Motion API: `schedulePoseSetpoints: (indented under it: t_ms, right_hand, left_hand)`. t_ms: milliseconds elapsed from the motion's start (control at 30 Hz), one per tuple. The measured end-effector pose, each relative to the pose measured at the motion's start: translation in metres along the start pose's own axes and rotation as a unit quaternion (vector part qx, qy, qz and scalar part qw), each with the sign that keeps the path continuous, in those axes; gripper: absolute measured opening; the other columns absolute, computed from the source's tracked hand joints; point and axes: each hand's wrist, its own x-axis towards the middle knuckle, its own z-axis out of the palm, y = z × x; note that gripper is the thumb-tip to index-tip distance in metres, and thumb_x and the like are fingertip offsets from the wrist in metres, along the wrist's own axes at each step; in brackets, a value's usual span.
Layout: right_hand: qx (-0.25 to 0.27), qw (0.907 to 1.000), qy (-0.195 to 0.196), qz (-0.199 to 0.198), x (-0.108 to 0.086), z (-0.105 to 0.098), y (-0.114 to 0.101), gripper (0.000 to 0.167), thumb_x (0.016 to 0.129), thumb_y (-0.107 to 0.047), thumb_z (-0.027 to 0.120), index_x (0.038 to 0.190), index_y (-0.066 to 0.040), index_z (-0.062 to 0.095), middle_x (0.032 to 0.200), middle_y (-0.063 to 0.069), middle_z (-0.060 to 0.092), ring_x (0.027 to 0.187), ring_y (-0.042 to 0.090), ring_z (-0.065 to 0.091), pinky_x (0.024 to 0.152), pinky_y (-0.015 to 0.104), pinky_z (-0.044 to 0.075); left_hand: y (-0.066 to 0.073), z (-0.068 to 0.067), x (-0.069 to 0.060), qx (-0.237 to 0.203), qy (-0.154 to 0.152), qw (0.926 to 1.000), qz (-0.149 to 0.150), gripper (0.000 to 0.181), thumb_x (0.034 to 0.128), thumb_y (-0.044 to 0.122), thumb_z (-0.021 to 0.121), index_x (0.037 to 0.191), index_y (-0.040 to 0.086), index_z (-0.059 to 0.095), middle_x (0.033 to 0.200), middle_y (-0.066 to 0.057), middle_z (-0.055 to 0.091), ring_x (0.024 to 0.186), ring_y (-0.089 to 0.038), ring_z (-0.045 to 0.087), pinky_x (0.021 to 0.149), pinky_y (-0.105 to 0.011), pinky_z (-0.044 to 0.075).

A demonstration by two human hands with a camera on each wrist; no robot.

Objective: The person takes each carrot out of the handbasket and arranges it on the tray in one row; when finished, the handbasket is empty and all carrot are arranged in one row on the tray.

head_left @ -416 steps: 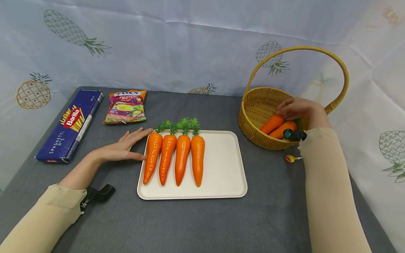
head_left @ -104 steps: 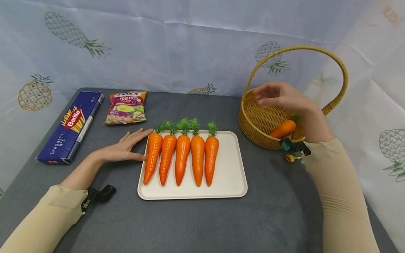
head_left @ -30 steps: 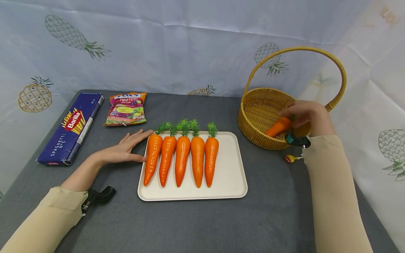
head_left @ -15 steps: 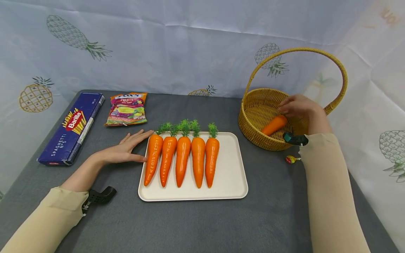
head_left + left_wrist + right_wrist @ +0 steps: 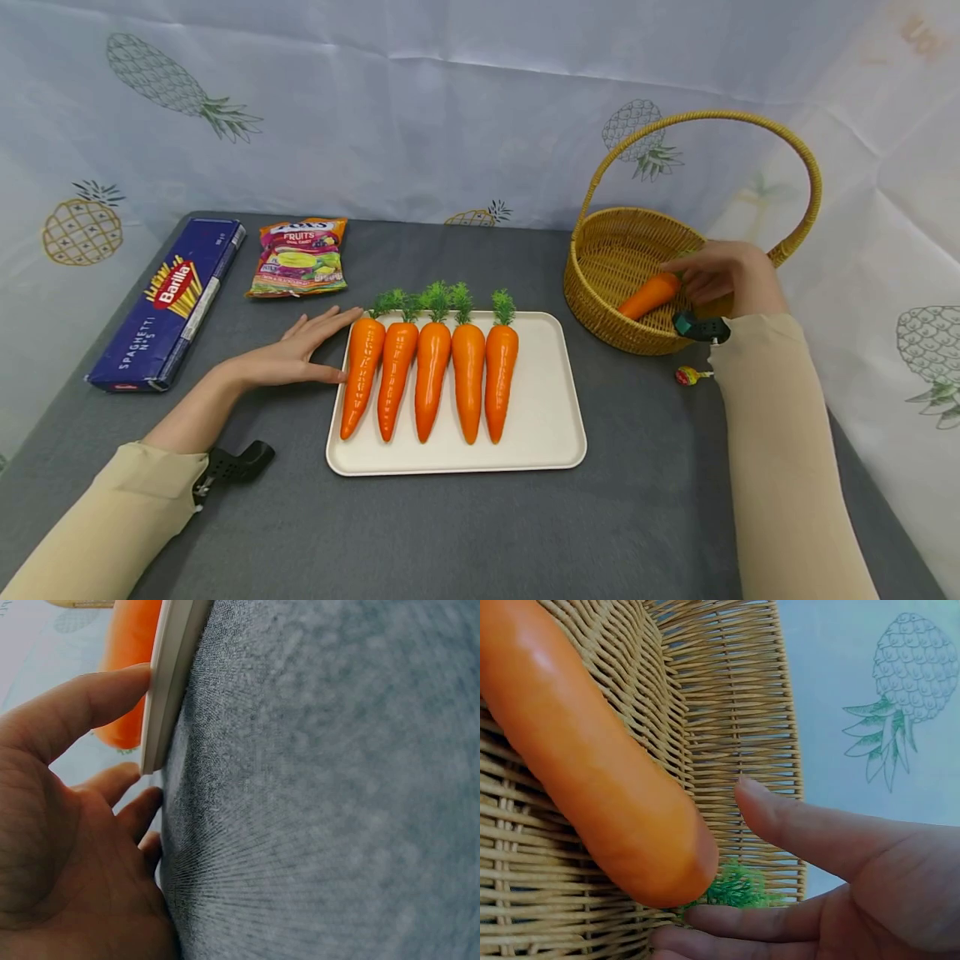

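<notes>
My left hand [image 5: 298,353] lies at the left rim of a cream tray [image 5: 542,392], fingers spread and thumb touching the edge, as the left wrist view also shows. Several orange carrots [image 5: 469,379] with green tops lie side by side on the tray. At the right stands a wicker basket [image 5: 600,275] with one carrot [image 5: 649,295] inside. My right hand [image 5: 716,268] reaches into that basket, by the carrot's leafy end. In the right wrist view, the thumb [image 5: 780,817] is apart from the carrot, and the fingers [image 5: 742,921] are by the green leaves [image 5: 742,885].
A blue spaghetti box [image 5: 172,300] and a candy bag [image 5: 298,257] lie at the back left. The basket's tall handle [image 5: 705,115] arches over the right hand. A small lollipop [image 5: 690,376] lies in front of the basket. A patterned cloth [image 5: 450,125] hangs behind the table.
Over the longer span, one carrot went from the basket to the tray's row. Within the last half second, my right hand lowered towards the remaining carrot's leafy end. The left hand stayed still.
</notes>
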Motion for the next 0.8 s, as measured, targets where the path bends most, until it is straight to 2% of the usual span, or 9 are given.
schedulePoseSetpoints:
  t_ms: [67, 200, 267, 367, 500, 567, 633, 700, 800]
  right_hand:
    - [0.007, 0.9999, -0.013, 0.001, 0.004, 0.002, 0.000, 0.103, 0.093, -0.061, 0.053, 0.150, 0.018, 0.018, 0.146, 0.038, 0.038, 0.095, 0.014, 0.070, 0.097, 0.039, 0.056]
    - [0.024, 0.9992, -0.033, -0.004, 0.013, 0.004, 0.003, 0.099, 0.093, -0.060, 0.055, 0.151, 0.013, 0.022, 0.141, 0.030, 0.050, 0.094, 0.013, 0.071, 0.092, 0.035, 0.058]
    - [0.030, 0.9985, -0.046, -0.004, 0.017, 0.005, 0.004, 0.094, 0.094, -0.059, 0.054, 0.151, 0.009, 0.024, 0.142, 0.029, 0.050, 0.097, 0.012, 0.070, 0.092, 0.032, 0.058]
    - [0.031, 0.9968, -0.073, -0.006, 0.023, 0.004, 0.005, 0.092, 0.096, -0.059, 0.051, 0.154, 0.006, 0.021, 0.153, 0.032, 0.036, 0.112, 0.019, 0.067, 0.093, 0.030, 0.056]
    - [0.027, 0.9939, -0.105, -0.020, 0.028, 0.002, 0.007, 0.094, 0.098, -0.057, 0.048, 0.158, 0.001, 0.005, 0.160, 0.032, 0.019, 0.141, 0.038, 0.044, 0.097, 0.028, 0.054]
    - [0.031, 0.9927, -0.113, -0.029, 0.031, 0.002, 0.007, 0.094, 0.099, -0.055, 0.047, 0.159, -0.002, -0.003, 0.161, 0.031, 0.017, 0.148, 0.042, 0.031, 0.098, 0.028, 0.053]
    - [0.032, 0.9915, -0.119, -0.043, 0.034, 0.002, 0.007, 0.094, 0.101, -0.052, 0.047, 0.158, -0.004, -0.009, 0.162, 0.030, 0.015, 0.150, 0.043, 0.025, 0.098, 0.028, 0.052]
    - [0.034, 0.9908, -0.119, -0.055, 0.036, 0.003, 0.006, 0.094, 0.101, -0.050, 0.048, 0.158, -0.004, -0.011, 0.162, 0.030, 0.015, 0.150, 0.044, 0.024, 0.098, 0.028, 0.051]
    - [0.038, 0.9916, -0.105, -0.067, 0.040, 0.006, 0.004, 0.091, 0.099, -0.052, 0.051, 0.158, -0.002, 0.004, 0.161, 0.028, 0.020, 0.148, 0.043, 0.030, 0.097, 0.027, 0.052]
  left_hand:
    - [0.000, 0.001, 0.000, 0.000, -0.001, 1.0000, -0.001, 0.093, 0.0861, 0.035, 0.070, 0.160, 0.017, 0.017, 0.167, -0.019, 0.011, 0.154, -0.045, -0.006, 0.116, -0.070, -0.013]
    - [0.000, 0.002, 0.000, 0.000, 0.000, 1.0000, -0.003, 0.093, 0.0859, 0.036, 0.070, 0.160, 0.017, 0.017, 0.167, -0.019, 0.011, 0.154, -0.045, -0.006, 0.116, -0.069, -0.014]
    - [0.000, 0.002, 0.000, 0.000, 0.000, 1.0000, -0.004, 0.093, 0.0859, 0.036, 0.069, 0.160, 0.017, 0.017, 0.167, -0.019, 0.011, 0.154, -0.045, -0.006, 0.116, -0.069, -0.014]
    - [0.000, 0.002, 0.000, -0.001, -0.002, 1.0000, -0.005, 0.093, 0.0861, 0.036, 0.069, 0.160, 0.018, 0.016, 0.167, -0.019, 0.010, 0.154, -0.045, -0.007, 0.116, -0.069, -0.014]
    - [0.000, 0.001, 0.001, -0.001, -0.002, 1.0000, -0.004, 0.093, 0.0858, 0.036, 0.069, 0.160, 0.018, 0.016, 0.167, -0.019, 0.010, 0.154, -0.045, -0.007, 0.116, -0.070, -0.014]
    - [0.000, 0.001, 0.001, 0.000, -0.002, 1.0000, -0.004, 0.093, 0.0857, 0.036, 0.069, 0.160, 0.018, 0.017, 0.167, -0.019, 0.010, 0.154, -0.045, -0.007, 0.116, -0.070, -0.014]
    - [0.000, 0.001, 0.001, 0.000, -0.001, 1.0000, -0.004, 0.093, 0.0856, 0.036, 0.069, 0.160, 0.018, 0.017, 0.167, -0.019, 0.010, 0.154, -0.045, -0.007, 0.116, -0.070, -0.014]
    - [0.000, 0.001, 0.001, 0.000, -0.001, 1.0000, -0.005, 0.093, 0.0855, 0.036, 0.070, 0.160, 0.018, 0.017, 0.167, -0.019, 0.010, 0.154, -0.044, -0.007, 0.116, -0.069, -0.014]
    - [0.000, 0.000, 0.000, 0.001, 0.000, 1.0000, -0.006, 0.093, 0.0856, 0.036, 0.070, 0.160, 0.018, 0.017, 0.167, -0.019, 0.010, 0.154, -0.044, -0.007, 0.116, -0.069, -0.014]
